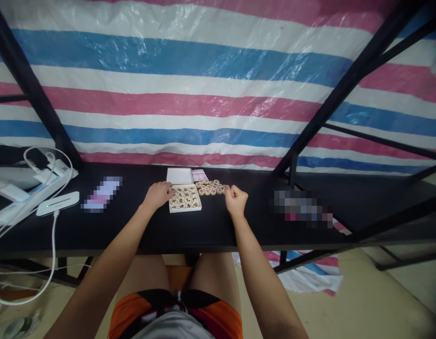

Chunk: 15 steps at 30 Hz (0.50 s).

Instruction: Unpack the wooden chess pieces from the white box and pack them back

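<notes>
A small wooden box [185, 209] full of round Chinese chess pieces sits on the black table [210, 230]. My left hand [157, 194] rests on the box's left edge, fingertips touching the pieces inside. To the right, several loose round pieces [210, 187] lie in a cluster on the table. My right hand [235, 198] is curled just right of that cluster, its thumb and fingertips pinched at the nearest piece; whether it grips one is hard to tell. The box's pale lid [179, 175] lies behind the box.
White power strips, chargers and cables [37, 188] crowd the table's left end. Two blurred patches lie on the table, left [101, 193] and right [302, 209]. Black frame bars [344, 84] slant up in front of a striped tarp [203, 70]. A small pink card [199, 174] lies beside the lid.
</notes>
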Tool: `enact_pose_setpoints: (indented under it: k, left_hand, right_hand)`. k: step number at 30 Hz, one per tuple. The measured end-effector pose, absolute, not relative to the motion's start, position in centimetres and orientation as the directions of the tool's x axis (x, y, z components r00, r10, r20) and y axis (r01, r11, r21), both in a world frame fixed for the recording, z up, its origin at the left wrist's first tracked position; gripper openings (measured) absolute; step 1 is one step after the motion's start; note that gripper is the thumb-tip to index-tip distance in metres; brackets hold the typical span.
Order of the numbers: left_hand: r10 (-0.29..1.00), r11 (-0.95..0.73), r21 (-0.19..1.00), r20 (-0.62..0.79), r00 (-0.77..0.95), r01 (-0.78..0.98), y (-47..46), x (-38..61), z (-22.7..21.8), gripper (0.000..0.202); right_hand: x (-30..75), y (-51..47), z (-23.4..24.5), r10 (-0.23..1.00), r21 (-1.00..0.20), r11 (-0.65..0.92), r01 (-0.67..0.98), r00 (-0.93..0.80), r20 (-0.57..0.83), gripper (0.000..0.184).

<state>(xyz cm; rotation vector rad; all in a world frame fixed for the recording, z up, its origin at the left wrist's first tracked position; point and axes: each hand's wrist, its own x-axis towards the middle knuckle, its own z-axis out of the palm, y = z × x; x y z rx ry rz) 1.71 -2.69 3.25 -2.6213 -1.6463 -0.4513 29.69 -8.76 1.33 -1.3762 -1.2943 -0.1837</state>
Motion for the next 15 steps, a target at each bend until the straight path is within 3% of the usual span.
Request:
enact_pose_setpoints:
  k: [9, 15]
  left_hand:
    - [0.908, -0.368, 0.072, 0.24, 0.342, 0.927, -3.24, 2.34, 3.63, 0.037]
    - [0.936, -0.326, 0.126, 0.18, 0.301, 0.937, -3.3, 2.56, 3.81, 0.035]
  right_hand:
    - [29.6, -8.58, 1.25, 0.644, -0.66, 0.324, 0.678, 0.353, 0.679, 0.043]
    - [29.46, -8.54, 1.3, 0.661, -0.678, 0.328, 0.658, 0.352, 0.662, 0.042]
